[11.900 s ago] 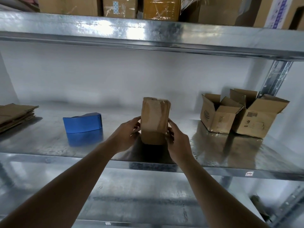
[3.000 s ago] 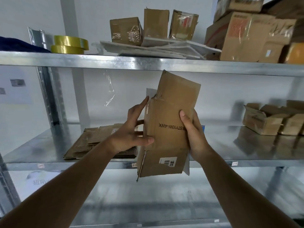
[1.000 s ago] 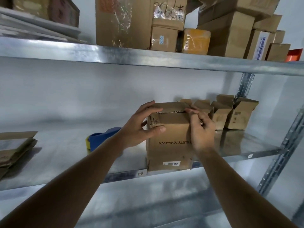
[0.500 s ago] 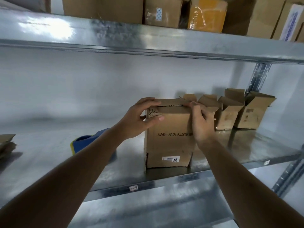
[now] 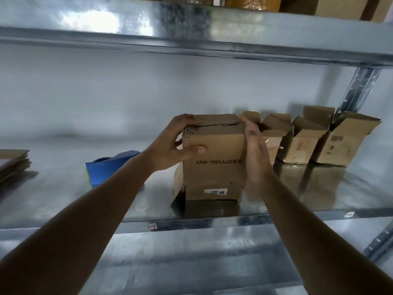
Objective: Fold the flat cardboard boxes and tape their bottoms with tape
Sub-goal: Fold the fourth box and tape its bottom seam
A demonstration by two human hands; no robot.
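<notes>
A brown cardboard box stands upside down on the metal shelf, its printed text inverted and its bottom flaps folded shut on top. My left hand grips its upper left corner, thumb on the front face and fingers over the top flaps. My right hand presses flat against the box's right side, fingers straight and reaching the top edge. A blue tape dispenser lies on the shelf to the left of the box, partly hidden by my left forearm.
Three folded boxes with open flaps stand in a row to the right, by the shelf's upright post. A stack of flat cardboard lies at the far left. An upper shelf carries more boxes overhead.
My right hand has moved from the top flap to lie flat against the box's right side. My left hand keeps its hold on the upper left corner. The view has tilted down slightly.
</notes>
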